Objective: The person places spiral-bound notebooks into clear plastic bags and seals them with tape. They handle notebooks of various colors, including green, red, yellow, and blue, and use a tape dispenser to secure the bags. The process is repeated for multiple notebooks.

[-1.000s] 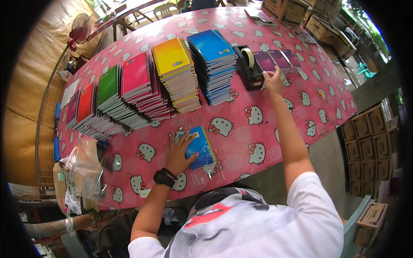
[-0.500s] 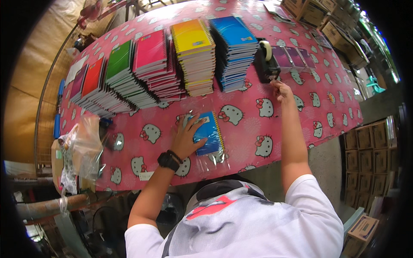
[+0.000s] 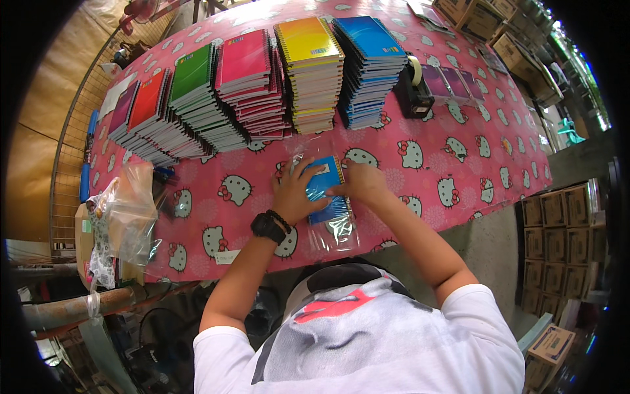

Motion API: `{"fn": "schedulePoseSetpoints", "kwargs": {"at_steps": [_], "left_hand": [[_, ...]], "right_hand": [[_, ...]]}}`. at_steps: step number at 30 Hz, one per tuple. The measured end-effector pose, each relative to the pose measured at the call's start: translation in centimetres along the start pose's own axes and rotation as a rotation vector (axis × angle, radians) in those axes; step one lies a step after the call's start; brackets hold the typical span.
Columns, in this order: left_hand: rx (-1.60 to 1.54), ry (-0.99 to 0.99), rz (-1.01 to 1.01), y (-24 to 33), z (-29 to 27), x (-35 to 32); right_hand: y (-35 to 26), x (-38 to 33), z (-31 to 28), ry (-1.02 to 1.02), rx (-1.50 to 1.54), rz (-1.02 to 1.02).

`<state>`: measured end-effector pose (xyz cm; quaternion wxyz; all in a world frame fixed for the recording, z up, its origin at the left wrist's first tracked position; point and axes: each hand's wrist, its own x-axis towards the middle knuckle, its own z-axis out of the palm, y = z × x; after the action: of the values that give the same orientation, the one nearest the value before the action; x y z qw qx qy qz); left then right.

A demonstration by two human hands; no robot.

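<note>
A blue spiral notebook (image 3: 320, 180) lies on the table in front of me inside a clear plastic sleeve (image 3: 339, 238), whose loose end reaches toward the table's near edge. My left hand (image 3: 296, 189), with a black watch on its wrist, rests on the notebook's left side with fingers spread. My right hand (image 3: 365, 183) is at the notebook's right, spiral-bound edge, fingers curled and thumb side touching the cover. Whatever its fingertips hold is hidden. A black tape dispenser (image 3: 415, 98) with a pale roll stands beyond my right hand.
Across the far side run stacks of blue (image 3: 373, 72), yellow (image 3: 316, 85), pink (image 3: 252, 72), green (image 3: 197, 85), red (image 3: 151, 111) and purple notebooks (image 3: 121, 115). Purple wrapped packs (image 3: 453, 85) lie beside the dispenser. Clear plastic bags (image 3: 131, 207) hang at the left edge; cartons (image 3: 564, 217) are stacked right.
My right hand has come from the tape dispenser to the notebook's right edge. My left hand stays spread on the notebook. The whole view has shifted slightly.
</note>
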<state>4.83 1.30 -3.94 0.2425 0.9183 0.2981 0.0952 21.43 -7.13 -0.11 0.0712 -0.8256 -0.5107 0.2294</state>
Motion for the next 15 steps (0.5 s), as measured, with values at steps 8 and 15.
{"fn": "schedulePoseSetpoints", "kwargs": {"at_steps": [8,15], "left_hand": [[-1.093,0.305,-0.146,-1.5,5.6,-6.8],[-0.559,0.143,-0.096,1.6,-1.1,-6.9]], "right_hand": [[7.2,-3.9,4.8,-0.185,1.055,-0.143],[3.9,-6.1,0.0,0.112,0.621,-0.506]]}}
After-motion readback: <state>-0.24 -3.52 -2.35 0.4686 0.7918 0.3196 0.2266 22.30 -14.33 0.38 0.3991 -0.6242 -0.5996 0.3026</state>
